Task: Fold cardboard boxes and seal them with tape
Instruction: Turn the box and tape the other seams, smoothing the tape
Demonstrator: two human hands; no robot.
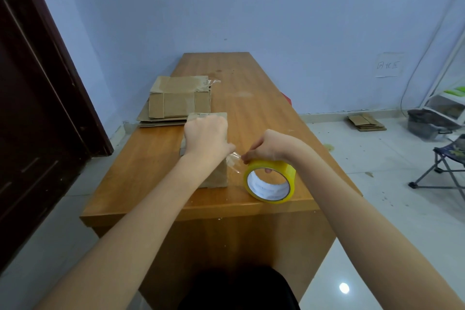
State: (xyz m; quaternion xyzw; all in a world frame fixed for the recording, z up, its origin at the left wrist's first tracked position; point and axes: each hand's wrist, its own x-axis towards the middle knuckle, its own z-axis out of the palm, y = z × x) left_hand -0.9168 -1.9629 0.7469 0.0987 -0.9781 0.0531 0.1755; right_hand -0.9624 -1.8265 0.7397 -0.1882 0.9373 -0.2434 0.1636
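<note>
At the centre of the frame the left hand point(205, 137) rests on a cardboard box point(216, 173) on the wooden table point(151, 158) and pinches the clear tape end point(233, 161). Just right, the right hand point(268, 146) grips the yellow tape roll point(269, 181); flat cardboard point(178, 100) lies stacked above them

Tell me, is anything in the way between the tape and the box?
Nothing visible. The right hand holds the tape beside the box, and the left hand pinches the loose tape end over it.

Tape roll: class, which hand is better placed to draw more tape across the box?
Probably the right hand: it grips the tape roll. The left hand pinches the tape's free end over the box.
</note>
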